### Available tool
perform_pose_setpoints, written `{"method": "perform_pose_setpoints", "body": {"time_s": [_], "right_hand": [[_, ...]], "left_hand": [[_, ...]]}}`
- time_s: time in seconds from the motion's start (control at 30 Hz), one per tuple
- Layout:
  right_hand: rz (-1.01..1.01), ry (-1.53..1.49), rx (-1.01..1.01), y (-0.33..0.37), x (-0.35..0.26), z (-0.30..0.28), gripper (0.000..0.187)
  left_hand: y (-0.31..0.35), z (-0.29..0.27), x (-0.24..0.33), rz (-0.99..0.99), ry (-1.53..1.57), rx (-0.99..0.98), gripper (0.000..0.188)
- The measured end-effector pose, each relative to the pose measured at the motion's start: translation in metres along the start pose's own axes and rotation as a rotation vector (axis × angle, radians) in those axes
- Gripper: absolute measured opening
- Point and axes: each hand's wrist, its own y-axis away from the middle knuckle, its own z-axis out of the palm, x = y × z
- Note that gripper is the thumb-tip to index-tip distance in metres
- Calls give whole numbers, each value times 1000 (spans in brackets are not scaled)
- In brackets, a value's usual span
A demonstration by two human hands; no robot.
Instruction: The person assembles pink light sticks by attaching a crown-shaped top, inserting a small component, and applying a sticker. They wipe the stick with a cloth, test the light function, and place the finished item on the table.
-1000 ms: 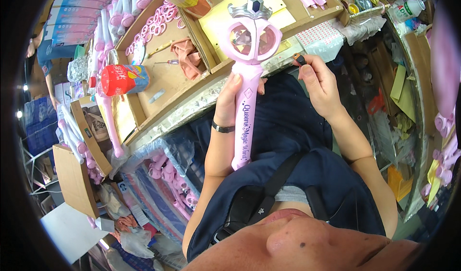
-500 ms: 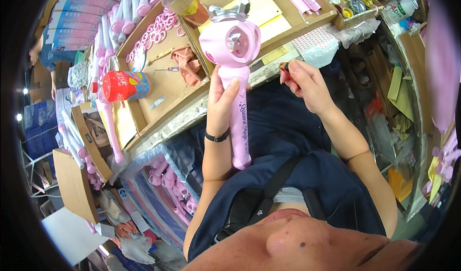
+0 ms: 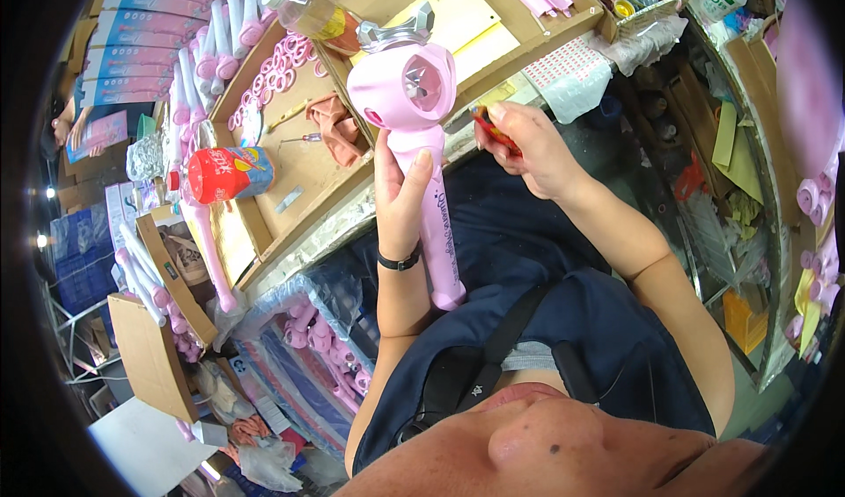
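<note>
A pink toy wand (image 3: 400, 83) stands upright in front of my body, its round head opened by oval windows and topped with a silver crown. Around its neck, just below the head, my left hand (image 3: 398, 184) is closed, with the thumb along the handle. The handle's lower end rests near my chest. Right of the wand's head, my right hand (image 3: 539, 149) pinches a small red and dark thing (image 3: 497, 131), mostly covered by the fingers. Its kind cannot be made out. A gap separates it from the wand.
A cardboard tray (image 3: 255, 242) on the bench holds pink rings (image 3: 280, 73), a cloth (image 3: 334, 127) and a screwdriver (image 3: 304, 138). Bottles (image 3: 312, 17) and a red-labelled jar (image 3: 231, 174) stand nearby. More wands are stacked left. Another person's hands (image 3: 77, 132) hold a box at far left.
My right hand has moved left, bringing the red thing closer to the wand's head. The wand's head has shifted slightly left in my left hand. The far-left person now holds a box.
</note>
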Motion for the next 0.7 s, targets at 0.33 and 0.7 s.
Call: {"method": "perform_pose_setpoints", "body": {"time_s": [0.33,0.7], "right_hand": [[-26,-7,30,-12,-9,1,46],[-633,495,360,-3,-70,-55,30]], "left_hand": [[3,6,-2,16,4,16,58],[-13,-9,-18,-60,361,-297,52]]}}
